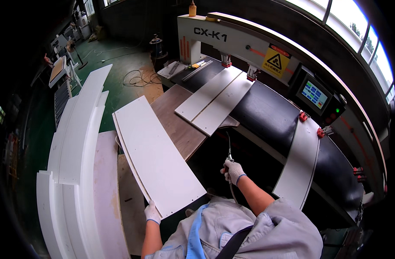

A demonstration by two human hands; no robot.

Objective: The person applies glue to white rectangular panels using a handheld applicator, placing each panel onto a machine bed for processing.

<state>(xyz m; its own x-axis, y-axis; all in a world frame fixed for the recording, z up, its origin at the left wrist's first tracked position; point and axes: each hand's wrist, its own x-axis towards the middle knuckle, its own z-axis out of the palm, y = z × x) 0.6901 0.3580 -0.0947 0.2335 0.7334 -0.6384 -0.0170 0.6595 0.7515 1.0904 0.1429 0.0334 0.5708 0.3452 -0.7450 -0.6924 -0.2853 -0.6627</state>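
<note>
Two gloved hands, one white board, one air gun

Two hands in white gloves are at work beside a drilling machine (232,39). The left hand (152,213) grips the near corner of a long white board (156,153), fingers curled around its edge; the board slants away from the person, with a second thin board just under it along its left edge. The right hand (233,171) is closed around the grip of a small air gun (229,152), whose thin nozzle points up toward the machine and whose hose trails down past the wrist.

On the black machine bed (271,116) lie two white boards (214,99) side by side, their far ends under the red clamps, their near ends hanging over a brown wooden table (180,125). A third white board (299,166) lies across the bed to the right. To the left, a tall stack of white boards (74,151) stands on the floor. No bins or boxes can be made out; a small tray (173,69) at the machine's left end holds a few tools, too small to tell apart
</note>
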